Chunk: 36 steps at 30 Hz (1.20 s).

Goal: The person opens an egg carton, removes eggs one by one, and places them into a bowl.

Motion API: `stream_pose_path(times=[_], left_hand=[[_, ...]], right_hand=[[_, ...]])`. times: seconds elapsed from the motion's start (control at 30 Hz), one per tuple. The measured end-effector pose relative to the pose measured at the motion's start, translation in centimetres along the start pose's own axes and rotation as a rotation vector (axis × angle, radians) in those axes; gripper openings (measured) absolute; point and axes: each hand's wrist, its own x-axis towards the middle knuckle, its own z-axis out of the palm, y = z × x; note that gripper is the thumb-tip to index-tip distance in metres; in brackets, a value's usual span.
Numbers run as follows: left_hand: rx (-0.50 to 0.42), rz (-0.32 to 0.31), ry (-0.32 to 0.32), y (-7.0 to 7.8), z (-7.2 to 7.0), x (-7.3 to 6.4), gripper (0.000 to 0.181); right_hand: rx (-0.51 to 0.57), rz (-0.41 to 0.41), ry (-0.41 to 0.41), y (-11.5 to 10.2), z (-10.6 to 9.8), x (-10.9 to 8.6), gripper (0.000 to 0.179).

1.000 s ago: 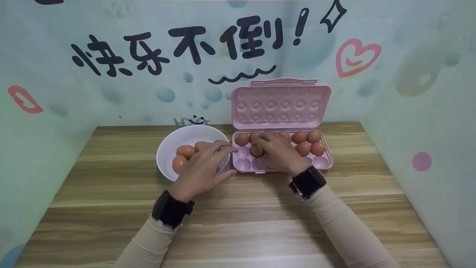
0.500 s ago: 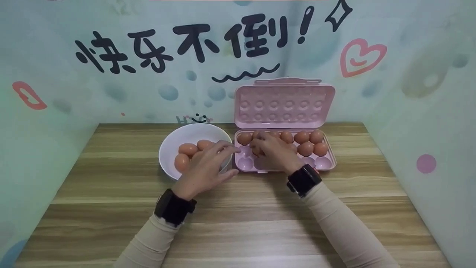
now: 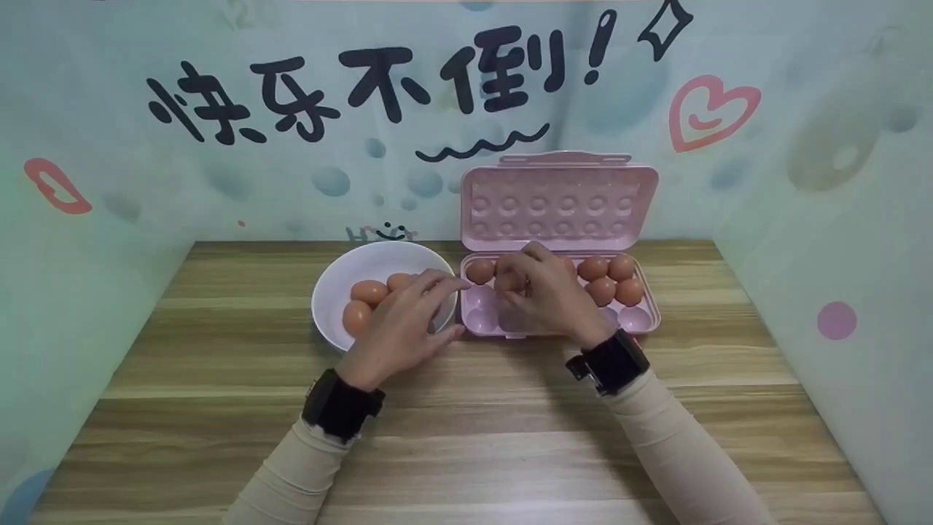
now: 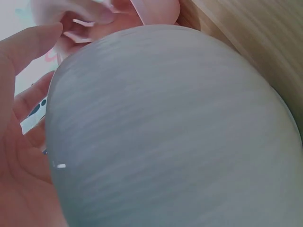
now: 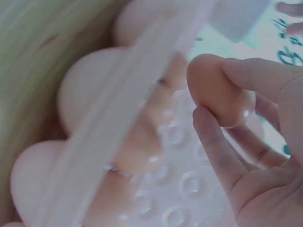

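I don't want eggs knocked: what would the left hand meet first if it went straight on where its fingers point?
The left hand would probably meet the egg carton at its left edge, near the corner egg; height is unclear, so it might pass above.

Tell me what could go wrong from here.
The egg pinched in the right hand could slip and crack against the eggs in the pink carton below.
The left hand, reaching across the edge of the white bowl, might tip it if it leaned there.
The open lid, standing just behind the right hand, could perhaps be knocked.
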Motion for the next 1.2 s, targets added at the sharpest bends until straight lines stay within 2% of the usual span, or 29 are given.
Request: stream_pose_path(times=[0.13, 0.3, 0.4, 0.57, 0.9, 1.2], left_hand=[[0.0, 0.007, 0.036, 0.1, 0.1, 0.0, 0.062], [0.003, 0.035, 0.102, 0.3, 0.2, 0.0, 0.064], [-0.004, 0.051, 0.14, 0.5, 0.2, 0.0, 0.061], [0.001, 0.063, 0.181, 0.9, 0.3, -0.1, 0.056], [0.038, 0.095, 0.197, 1.5, 0.5, -0.2, 0.05], [-0.023, 0.133, 0.2, 1.7, 0.7, -0.1, 0.044]], right_hand=[[0.092, 0.081, 0.038, -1.6, -0.8, -0.3, 0.03], [0.317, 0.171, 0.047, -3.4, -1.3, -0.8, 0.033], [0.403, 0.214, 0.036, -4.3, -1.4, -1.0, 0.033], [0.474, 0.259, 0.019, -5.4, -1.4, -1.4, 0.034], [0.638, 0.331, -0.043, -6.2, -0.3, -1.6, 0.036], [0.711, 0.347, -0.075, -6.9, -0.2, -1.6, 0.036]])
